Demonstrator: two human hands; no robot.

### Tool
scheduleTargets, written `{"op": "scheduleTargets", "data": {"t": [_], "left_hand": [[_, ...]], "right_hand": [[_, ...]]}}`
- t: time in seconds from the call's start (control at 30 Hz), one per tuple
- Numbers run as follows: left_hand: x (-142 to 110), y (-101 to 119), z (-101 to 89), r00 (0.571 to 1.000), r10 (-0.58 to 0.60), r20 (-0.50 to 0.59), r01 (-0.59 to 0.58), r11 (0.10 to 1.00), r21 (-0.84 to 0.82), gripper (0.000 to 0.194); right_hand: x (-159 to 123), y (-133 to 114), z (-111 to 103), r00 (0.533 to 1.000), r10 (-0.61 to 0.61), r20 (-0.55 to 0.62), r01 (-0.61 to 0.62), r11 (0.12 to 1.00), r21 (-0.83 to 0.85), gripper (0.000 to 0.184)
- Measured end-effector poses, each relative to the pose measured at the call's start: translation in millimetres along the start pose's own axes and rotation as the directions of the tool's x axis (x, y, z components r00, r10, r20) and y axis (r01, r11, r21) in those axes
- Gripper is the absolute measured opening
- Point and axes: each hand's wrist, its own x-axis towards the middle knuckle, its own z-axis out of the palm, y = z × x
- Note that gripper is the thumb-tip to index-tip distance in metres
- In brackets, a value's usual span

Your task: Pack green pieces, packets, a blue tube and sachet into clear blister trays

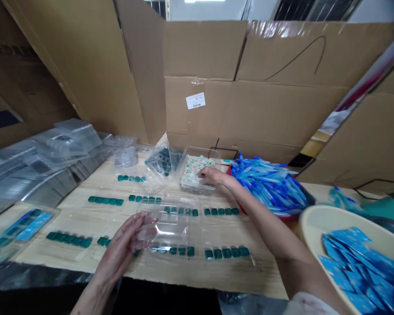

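Clear plastic fills our left hand (120,249): we have a blister tray (162,227) by its left edge, the hand half open with the fingers curved around the rim. The tray sits over the near rows of teal pieces (226,252) on the pale wood-grain tabletop (197,273), and those pieces show through it.

Our right hand (212,176) reaches to the far side of the table, its fingers curled down at the near edge of a clear tub (192,187) packed with small white-and-green pieces (197,168). The fingertips touch that pile, but we cannot tell whether they have hold of any piece.

More rows of teal pieces (105,201) run across the table, some inside open blister trays. Far left, stacked clear trays (75,135) rise beside a clear bag of dark pieces (164,161). To the right of the tub, a red-rimmed container holds a heap of blue pieces (265,186). Near right, a round beige basin (310,232) holds flat blue packets (357,271). Behind everything stand cardboard sheets (249,109), one carrying a white label (195,100).
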Motion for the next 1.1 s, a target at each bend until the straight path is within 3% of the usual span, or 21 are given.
{"op": "scheduleTargets", "data": {"t": [0.13, 0.4, 0.63, 0.87, 1.1], "left_hand": [[6, 3, -7.9, 0.996, -0.046, -0.07, 0.046, 0.999, 0.007, 0.046], [18, 6, -7.5, 0.984, -0.112, -0.135, 0.117, 0.993, 0.025, 0.047], [31, 8, -6.2, 0.969, -0.173, -0.178, 0.178, 0.984, 0.012, 0.046], [37, 8, -8.1, 0.965, -0.181, -0.191, 0.186, 0.983, 0.005, 0.043], [37, 4, -10.1, 0.964, -0.186, -0.191, 0.19, 0.982, 0.002, 0.042]], "right_hand": [[10, 4, 3, 0.982, 0.032, 0.188, -0.024, 0.999, -0.045, 0.033], [17, 8, -4, 0.929, -0.142, 0.342, 0.091, 0.982, 0.163, 0.017], [11, 4, 5, 0.942, -0.185, 0.279, 0.128, 0.969, 0.211, 0.014], [37, 1, 8, 0.982, -0.181, 0.047, 0.169, 0.967, 0.19, 0.019], [69, -13, 24, 0.986, -0.131, 0.106, 0.118, 0.985, 0.126, 0.019]]}}
